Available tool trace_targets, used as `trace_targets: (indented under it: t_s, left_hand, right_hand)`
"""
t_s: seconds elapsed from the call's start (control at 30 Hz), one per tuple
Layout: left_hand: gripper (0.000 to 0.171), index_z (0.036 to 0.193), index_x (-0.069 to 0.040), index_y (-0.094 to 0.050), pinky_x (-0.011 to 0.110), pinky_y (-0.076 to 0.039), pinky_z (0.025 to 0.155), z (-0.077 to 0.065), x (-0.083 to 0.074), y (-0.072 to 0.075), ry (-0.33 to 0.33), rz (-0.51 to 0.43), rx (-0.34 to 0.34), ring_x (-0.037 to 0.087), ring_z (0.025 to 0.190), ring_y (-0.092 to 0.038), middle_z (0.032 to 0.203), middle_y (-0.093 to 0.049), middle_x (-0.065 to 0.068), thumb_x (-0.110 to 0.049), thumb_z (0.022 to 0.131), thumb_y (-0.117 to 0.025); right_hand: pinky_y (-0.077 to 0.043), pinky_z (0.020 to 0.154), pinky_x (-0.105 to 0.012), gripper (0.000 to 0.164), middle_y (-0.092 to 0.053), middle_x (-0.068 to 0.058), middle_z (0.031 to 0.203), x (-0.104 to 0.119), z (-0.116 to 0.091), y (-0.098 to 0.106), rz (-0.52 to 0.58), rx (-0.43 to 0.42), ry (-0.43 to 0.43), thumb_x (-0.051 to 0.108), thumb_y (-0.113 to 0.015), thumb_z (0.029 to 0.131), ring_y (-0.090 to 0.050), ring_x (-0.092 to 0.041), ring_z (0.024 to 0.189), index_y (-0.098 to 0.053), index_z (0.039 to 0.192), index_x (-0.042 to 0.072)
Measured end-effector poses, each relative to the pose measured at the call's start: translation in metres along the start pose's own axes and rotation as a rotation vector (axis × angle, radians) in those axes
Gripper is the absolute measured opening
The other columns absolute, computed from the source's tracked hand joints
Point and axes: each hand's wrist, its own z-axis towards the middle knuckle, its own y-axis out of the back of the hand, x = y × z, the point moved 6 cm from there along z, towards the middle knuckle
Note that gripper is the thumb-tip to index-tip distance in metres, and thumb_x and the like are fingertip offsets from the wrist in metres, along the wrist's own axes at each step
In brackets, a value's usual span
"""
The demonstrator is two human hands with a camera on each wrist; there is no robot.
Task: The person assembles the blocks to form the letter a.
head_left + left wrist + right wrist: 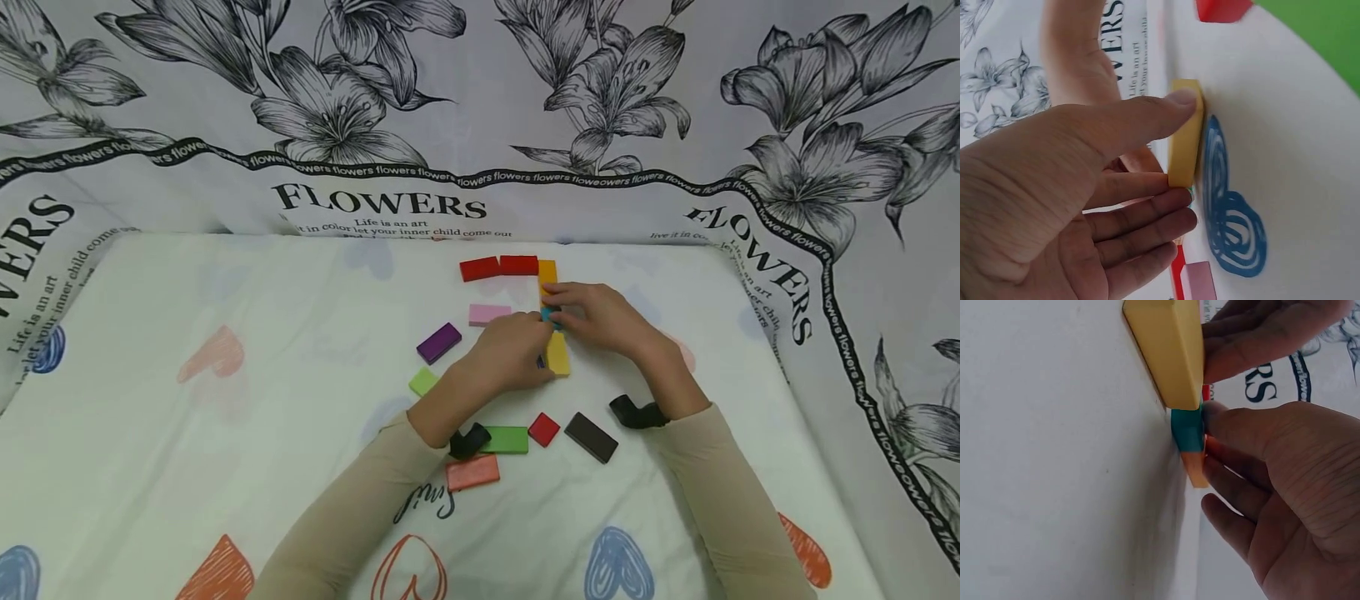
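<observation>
A yellow block (557,355) lies flat on the cloth, and my left hand (510,350) holds it by its ends. In the left wrist view the left thumb (1180,100) rests on one end, with a finger at the opposite end. Beyond it a teal block (1187,430) and an orange block (548,273) continue the line. My right hand (597,317) reaches over these two; its thumb touches the teal block and a fingertip is at the orange one. The left hand partly hides the teal block in the head view.
Two red blocks (518,265) adjoin the orange block's far end. Pink (488,314), purple (438,342) and lime (423,382) blocks lie left. Nearer are green (507,440), small red (543,429), dark brown (592,437) and coral (472,472) blocks.
</observation>
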Motion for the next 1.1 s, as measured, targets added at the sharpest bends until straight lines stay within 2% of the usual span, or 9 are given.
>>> trace_targets:
  t_s: [0.2, 0.47, 0.73, 1.1]
  left_hand:
    - [0.045, 0.124, -0.008, -0.072, 0.027, -0.058, 0.082, 0.000, -0.006, -0.001, -0.012, 0.028, 0.017, 0.017, 0.098, -0.063, 0.115, -0.070, 0.004, -0.040, 0.094, -0.080]
    - [0.042, 0.124, -0.008, -0.072, 0.026, -0.060, 0.081, -0.001, -0.011, 0.000, 0.014, 0.037, 0.017, 0.016, 0.097, -0.066, 0.116, -0.071, 0.004, -0.039, 0.096, -0.078]
    - [0.059, 0.146, -0.007, -0.061, 0.030, -0.062, 0.094, -0.005, -0.011, -0.005, 0.010, 0.085, 0.036, 0.019, 0.113, -0.069, 0.132, -0.070, 0.007, -0.040, 0.099, -0.074]
    - [0.057, 0.148, -0.006, -0.059, 0.032, -0.062, 0.099, -0.009, -0.005, -0.007, 0.016, 0.072, 0.036, 0.020, 0.118, -0.068, 0.138, -0.069, 0.008, -0.036, 0.101, -0.071]
  right_hand:
    - [-0.043, 0.122, -0.057, 0.035, -0.060, -0.008, 0.155, 0.001, -0.005, 0.008, -0.010, -0.043, 0.001, 0.015, -0.068, 0.103, -0.054, -0.036, 0.148, -0.070, 0.138, 0.007]
    - [-0.043, 0.122, -0.057, 0.037, -0.058, -0.008, 0.157, -0.002, -0.007, 0.008, -0.013, -0.040, -0.024, 0.013, -0.068, 0.103, -0.053, -0.036, 0.148, -0.068, 0.141, 0.008]
    - [-0.044, 0.121, -0.058, 0.038, -0.058, -0.008, 0.157, -0.001, -0.003, 0.003, -0.011, -0.024, -0.006, 0.012, -0.068, 0.103, -0.053, -0.037, 0.148, -0.068, 0.141, 0.008]
    - [-0.044, 0.121, -0.057, 0.039, -0.057, -0.007, 0.158, 0.000, 0.003, -0.004, 0.000, 0.000, 0.001, 0.013, -0.068, 0.103, -0.052, -0.036, 0.149, -0.067, 0.141, 0.008]
